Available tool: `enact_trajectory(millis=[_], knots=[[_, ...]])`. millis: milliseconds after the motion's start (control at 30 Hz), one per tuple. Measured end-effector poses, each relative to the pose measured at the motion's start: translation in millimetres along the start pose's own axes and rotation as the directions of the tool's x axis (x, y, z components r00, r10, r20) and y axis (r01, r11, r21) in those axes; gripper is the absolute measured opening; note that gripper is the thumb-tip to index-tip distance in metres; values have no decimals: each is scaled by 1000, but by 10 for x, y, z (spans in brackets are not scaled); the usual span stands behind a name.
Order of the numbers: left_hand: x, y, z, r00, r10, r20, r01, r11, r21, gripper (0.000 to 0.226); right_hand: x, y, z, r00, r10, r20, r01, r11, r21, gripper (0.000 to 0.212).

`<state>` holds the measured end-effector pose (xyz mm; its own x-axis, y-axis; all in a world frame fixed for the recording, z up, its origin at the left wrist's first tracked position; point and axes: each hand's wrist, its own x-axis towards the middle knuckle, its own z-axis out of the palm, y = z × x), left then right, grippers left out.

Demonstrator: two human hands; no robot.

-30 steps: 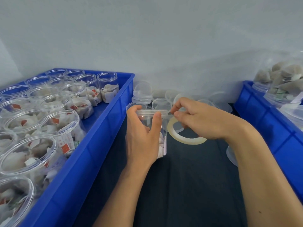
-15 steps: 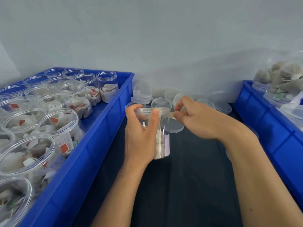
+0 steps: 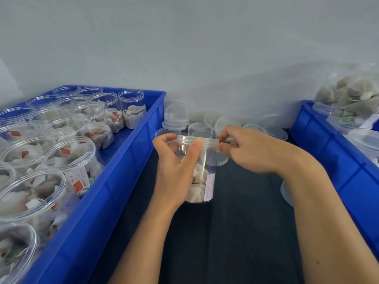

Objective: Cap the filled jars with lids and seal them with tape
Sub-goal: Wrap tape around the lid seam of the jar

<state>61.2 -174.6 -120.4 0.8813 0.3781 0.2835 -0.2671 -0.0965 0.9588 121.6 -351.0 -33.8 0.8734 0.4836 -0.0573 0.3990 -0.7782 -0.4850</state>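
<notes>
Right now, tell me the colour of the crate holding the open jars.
Blue crate, head view.

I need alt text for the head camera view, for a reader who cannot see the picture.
A left hand grips a clear capped jar of tea bags upright over a dark table, while the right hand pinches at the lid edge. A blue bin of open filled jars stands at left, loose lids lie behind, and another blue bin is at right.

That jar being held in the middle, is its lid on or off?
On. A clear lid sits across the mouth of the jar, which the left hand grips. Whether it is taped yet, I cannot tell.
</notes>
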Motion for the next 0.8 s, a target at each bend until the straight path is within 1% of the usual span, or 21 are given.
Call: enact_trajectory(millis=[133,233,300,433,533,567,633,700,800], knots=[[15,37,-13,999,-36,-6,35,998,-60,49,-8,2,-22,999,5,42,-7,999,42,22],[31,25,-20,999,-45,-3,45,997,-68,40,-24,-1,-26,996,-38,80,26,990,138,20],[41,6,-27,999,-44,8,44,996,-72,33,-21,-5,-21,994,-57,89,42,985,170,20],[42,-13,-39,999,-46,17,47,997,-61,44,-29,-7,-29,991,-63,121,38,979,202,39],[41,-20,-40,998,-52,21,52,999,-15,40,-29,-1,-35,993,-57,99,41,987,153,30],[40,-19,-41,998,-58,28,58,998,19,42,-20,-3,-32,996,-46,83,35,991,130,30],[34,-24,-38,996,-74,56,69,994,87,46,-2,-23,-5,998,-30,58,24,996,92,37],[14,-26,-23,995,-86,60,81,993,84,45,9,-64,28,998,-31,46,28,997,69,44],[-1,-4,11,996,-82,41,78,992,101,49,20,-112,49,997,-60,46,56,995,84,37]])
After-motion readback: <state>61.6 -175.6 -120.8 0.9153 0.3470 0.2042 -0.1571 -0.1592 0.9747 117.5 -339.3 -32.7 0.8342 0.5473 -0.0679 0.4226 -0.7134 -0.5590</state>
